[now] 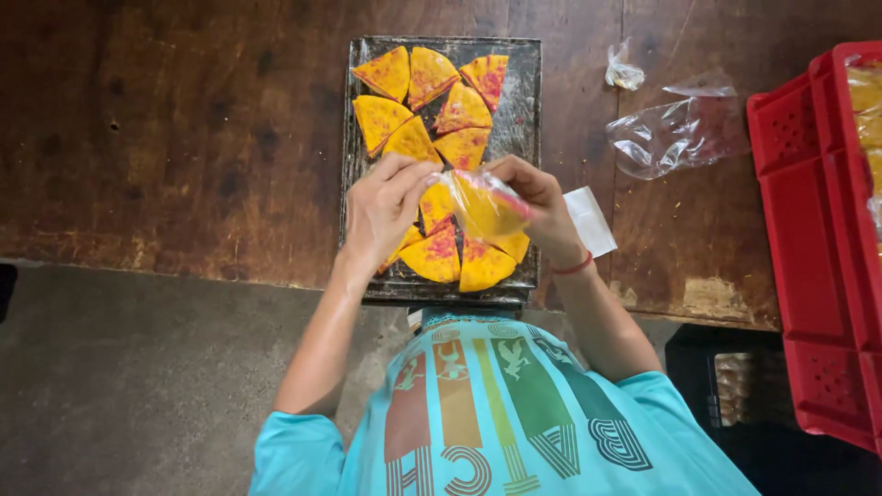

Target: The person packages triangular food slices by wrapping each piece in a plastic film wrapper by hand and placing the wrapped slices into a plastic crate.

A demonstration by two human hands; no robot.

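We hold a clear bag point(487, 204) with a yellow wedge inside over the dark tray point(524, 110), our left hand point(384, 207) and right hand point(542, 207) each with fingers pinched together on the bag's edges. More yellow wedges point(432, 101) with red specks lie on the tray, which sits on the wooden bench point(184, 138). Empty bags point(675, 133), a white slip point(591, 220) and a red crate point(818, 230) lie to our right.
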